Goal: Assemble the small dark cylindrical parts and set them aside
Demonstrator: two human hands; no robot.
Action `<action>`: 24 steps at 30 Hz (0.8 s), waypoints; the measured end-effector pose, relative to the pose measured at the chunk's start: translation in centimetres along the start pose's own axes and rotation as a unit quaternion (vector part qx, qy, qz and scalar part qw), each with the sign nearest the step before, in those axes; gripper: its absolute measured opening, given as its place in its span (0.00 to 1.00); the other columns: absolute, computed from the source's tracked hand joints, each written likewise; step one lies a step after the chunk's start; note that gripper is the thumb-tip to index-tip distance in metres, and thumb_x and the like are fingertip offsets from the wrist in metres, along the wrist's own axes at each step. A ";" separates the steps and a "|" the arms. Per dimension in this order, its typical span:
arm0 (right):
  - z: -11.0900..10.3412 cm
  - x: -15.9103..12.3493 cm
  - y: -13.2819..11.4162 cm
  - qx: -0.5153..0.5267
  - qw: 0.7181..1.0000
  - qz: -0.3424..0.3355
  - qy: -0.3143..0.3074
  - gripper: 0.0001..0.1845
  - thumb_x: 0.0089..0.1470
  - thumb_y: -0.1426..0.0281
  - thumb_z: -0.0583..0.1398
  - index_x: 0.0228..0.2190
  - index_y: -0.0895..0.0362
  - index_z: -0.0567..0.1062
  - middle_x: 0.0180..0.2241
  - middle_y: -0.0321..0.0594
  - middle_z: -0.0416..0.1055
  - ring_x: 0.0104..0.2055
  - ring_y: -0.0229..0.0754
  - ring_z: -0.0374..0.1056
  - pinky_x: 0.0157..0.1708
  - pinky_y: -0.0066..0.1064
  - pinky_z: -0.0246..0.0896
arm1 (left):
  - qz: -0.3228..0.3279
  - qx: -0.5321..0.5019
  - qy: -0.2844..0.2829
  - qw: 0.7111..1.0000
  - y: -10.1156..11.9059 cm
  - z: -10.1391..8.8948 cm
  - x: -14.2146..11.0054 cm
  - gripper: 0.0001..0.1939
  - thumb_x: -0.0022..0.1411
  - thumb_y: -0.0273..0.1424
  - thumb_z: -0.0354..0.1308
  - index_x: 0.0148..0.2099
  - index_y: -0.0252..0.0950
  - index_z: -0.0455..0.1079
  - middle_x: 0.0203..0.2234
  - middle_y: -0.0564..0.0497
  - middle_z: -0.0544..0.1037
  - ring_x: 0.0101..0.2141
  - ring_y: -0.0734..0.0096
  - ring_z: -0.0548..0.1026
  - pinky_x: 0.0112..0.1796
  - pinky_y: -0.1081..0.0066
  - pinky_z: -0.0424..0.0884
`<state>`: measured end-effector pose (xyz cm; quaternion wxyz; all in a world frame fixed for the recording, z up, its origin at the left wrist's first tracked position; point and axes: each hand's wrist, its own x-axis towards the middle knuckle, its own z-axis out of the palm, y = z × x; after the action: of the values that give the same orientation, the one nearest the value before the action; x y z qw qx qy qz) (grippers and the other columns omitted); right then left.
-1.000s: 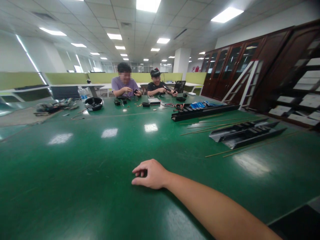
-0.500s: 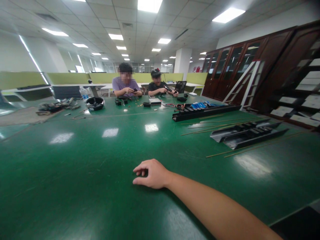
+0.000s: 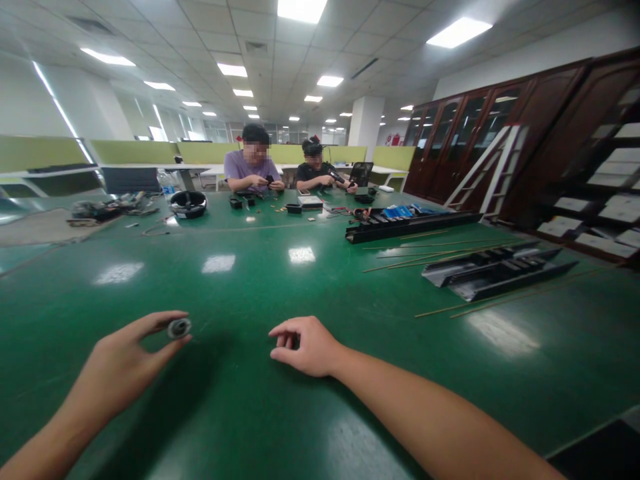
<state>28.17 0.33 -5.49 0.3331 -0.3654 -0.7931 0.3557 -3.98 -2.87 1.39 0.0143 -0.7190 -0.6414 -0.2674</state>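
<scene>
My left hand (image 3: 125,353) is raised above the green table (image 3: 220,400) at the lower left. Its thumb and forefinger pinch a small round grey part (image 3: 179,327), seen end-on, with a ring-shaped rim and a darker centre. Its exact kind cannot be made out. To the right, my right hand (image 3: 305,347) rests low at the table surface, fingers loosely bent. A gap shows between thumb and forefinger, and nothing is visible in it.
Black metal channels (image 3: 500,267) and thin brass-coloured rods (image 3: 400,265) lie at right. Behind them, a longer black channel (image 3: 410,227) lies beside blue items (image 3: 397,212). Two people sit across the table among small black boxes (image 3: 294,209). A black headset-like object (image 3: 188,205) lies far left.
My left hand has come into view from the lower left, holding the small round grey part. My right hand stays in almost the same place.
</scene>
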 end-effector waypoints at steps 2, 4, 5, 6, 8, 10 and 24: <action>0.1 0.2 0.3 0.006 0.999 0.015 0.032 0.15 0.52 0.71 0.62 0.43 0.58 0.79 0.31 0.37 0.77 0.29 0.35 0.69 0.32 0.26 0.63 | 0.041 -0.035 -0.038 0.998 2.6 2.2 1.7 0.21 0.59 0.45 0.61 0.50 0.41 0.73 0.43 0.52 0.80 0.43 0.60 0.78 0.48 0.62 0.72; 0.2 0.5 0.6 0.011 0.998 0.029 0.060 0.16 0.51 0.75 0.60 0.43 0.58 0.79 0.30 0.37 0.76 0.28 0.35 0.68 0.31 0.25 0.63 | 0.066 -0.066 -0.048 0.994 4.9 4.3 2.8 0.20 0.59 0.43 0.60 0.50 0.38 0.72 0.44 0.48 0.80 0.45 0.58 0.77 0.48 0.61 0.72; 0.2 0.6 0.7 0.016 0.997 0.034 0.070 0.17 0.51 0.76 0.60 0.44 0.59 0.78 0.30 0.36 0.75 0.28 0.34 0.67 0.30 0.25 0.62 | 0.077 -0.081 -0.051 0.992 5.9 5.2 3.0 0.19 0.60 0.42 0.60 0.50 0.38 0.72 0.44 0.46 0.79 0.45 0.58 0.77 0.49 0.61 0.71; 0.2 0.6 0.8 0.021 0.996 0.038 0.077 0.19 0.51 0.76 0.60 0.45 0.58 0.77 0.30 0.36 0.75 0.27 0.34 0.66 0.30 0.25 0.62 | 0.086 -0.094 -0.054 0.990 6.5 6.1 3.0 0.18 0.60 0.41 0.60 0.49 0.38 0.72 0.44 0.46 0.79 0.44 0.58 0.77 0.48 0.61 0.72; 0.2 0.7 0.8 0.026 0.995 0.042 0.081 0.22 0.50 0.77 0.60 0.48 0.57 0.75 0.32 0.36 0.74 0.27 0.34 0.66 0.29 0.25 0.62 | 0.108 -0.119 -0.068 0.985 7.2 7.4 2.6 0.16 0.61 0.39 0.60 0.48 0.38 0.72 0.42 0.47 0.79 0.43 0.60 0.77 0.47 0.62 0.72; 0.2 0.6 0.8 0.016 0.996 0.044 0.078 0.26 0.48 0.76 0.61 0.51 0.56 0.72 0.36 0.37 0.74 0.28 0.34 0.67 0.30 0.25 0.63 | 0.132 -0.141 -0.095 0.977 7.1 8.4 1.7 0.13 0.61 0.36 0.60 0.48 0.40 0.73 0.41 0.49 0.78 0.42 0.63 0.76 0.45 0.65 0.72; 0.3 0.5 0.2 -0.039 0.997 0.018 0.058 0.26 0.44 0.78 0.63 0.47 0.53 0.72 0.37 0.35 0.74 0.32 0.38 0.69 0.35 0.29 0.64 | 0.167 -0.201 -0.098 0.960 6.9 9.9 0.6 0.12 0.60 0.29 0.61 0.48 0.41 0.69 0.39 0.53 0.76 0.40 0.68 0.74 0.42 0.69 0.70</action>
<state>27.74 0.73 -5.67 0.3574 -0.4129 -0.7789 0.3085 6.06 0.08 -4.68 -0.1491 -0.8267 -0.4432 -0.3129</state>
